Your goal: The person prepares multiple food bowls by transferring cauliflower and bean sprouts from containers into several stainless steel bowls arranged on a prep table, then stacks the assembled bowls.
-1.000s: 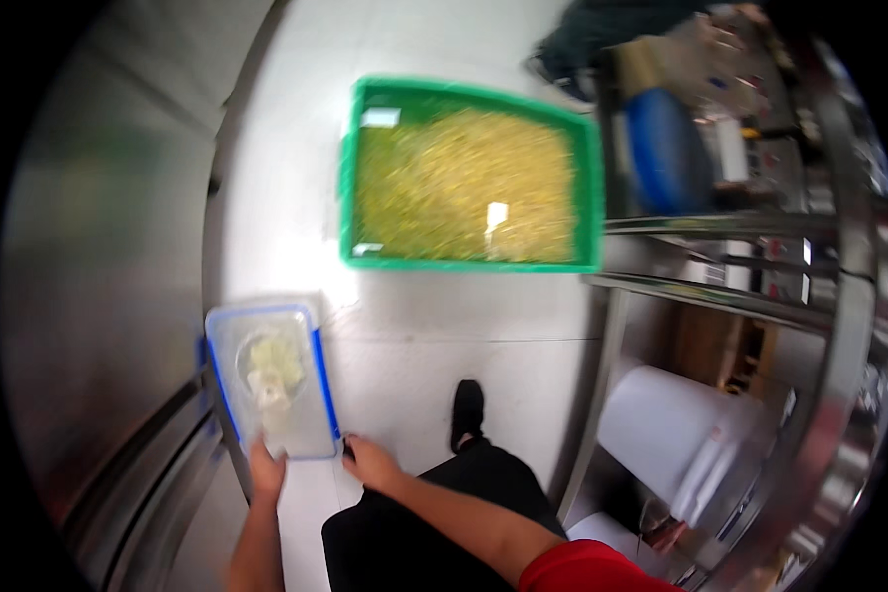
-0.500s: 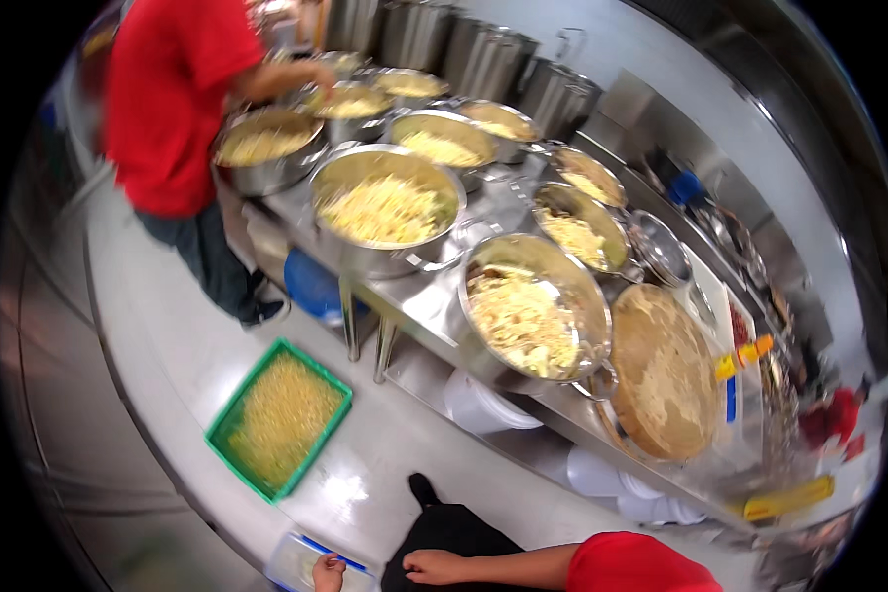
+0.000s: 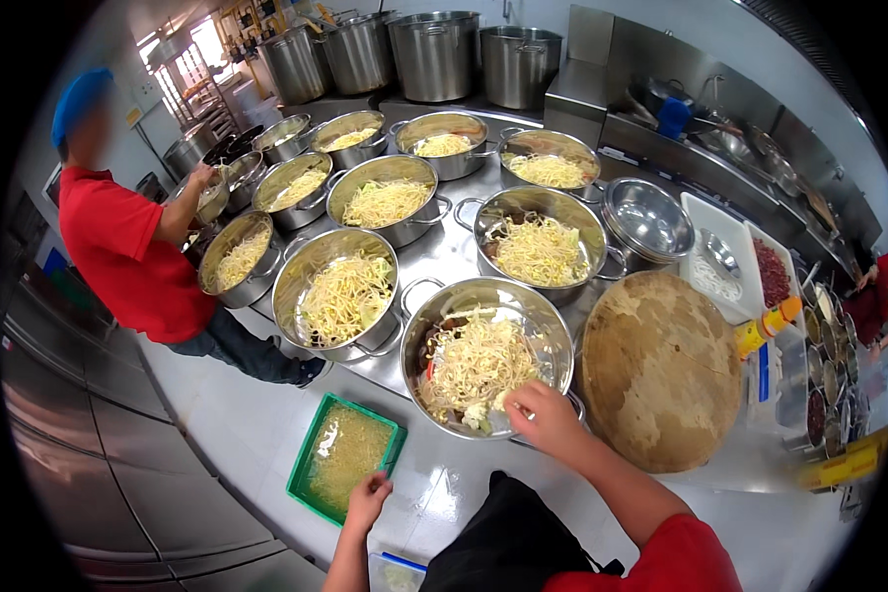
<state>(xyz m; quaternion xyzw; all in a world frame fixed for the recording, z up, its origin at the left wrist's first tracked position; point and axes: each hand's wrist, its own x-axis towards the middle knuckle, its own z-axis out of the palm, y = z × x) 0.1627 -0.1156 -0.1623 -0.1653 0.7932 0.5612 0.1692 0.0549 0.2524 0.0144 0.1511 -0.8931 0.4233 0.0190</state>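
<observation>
My right hand (image 3: 546,418) is at the near rim of the closest steel pot (image 3: 570,340), fingers bent together beside the food. Whatever lies between those fingers, if anything, is hidden. Inside this pot are bean sprouts (image 3: 483,367), pale cauliflower-like pieces (image 3: 478,414) and some dark brown bits. Lower and to the left, my left hand (image 3: 367,501) hangs in the air with thumb and fingers drawn together; what it holds, if anything, is too small to name. Below it on the floor lies a green crate (image 3: 299,474) of yellowish sprouts.
Several sprout-filled pots (image 3: 385,202) crowd the steel table. A round wooden board (image 3: 661,370) lies right, by stacked bowls (image 3: 649,219) and a yellow bottle (image 3: 766,327). Tall stockpots (image 3: 434,57) line the back. A person in a red shirt (image 3: 118,252) stands left, reaching toward pots.
My right hand has moved up and forward from my lap to the nearest pot's rim. My left hand has risen beside the green crate. The view has shifted, showing the person at left more fully.
</observation>
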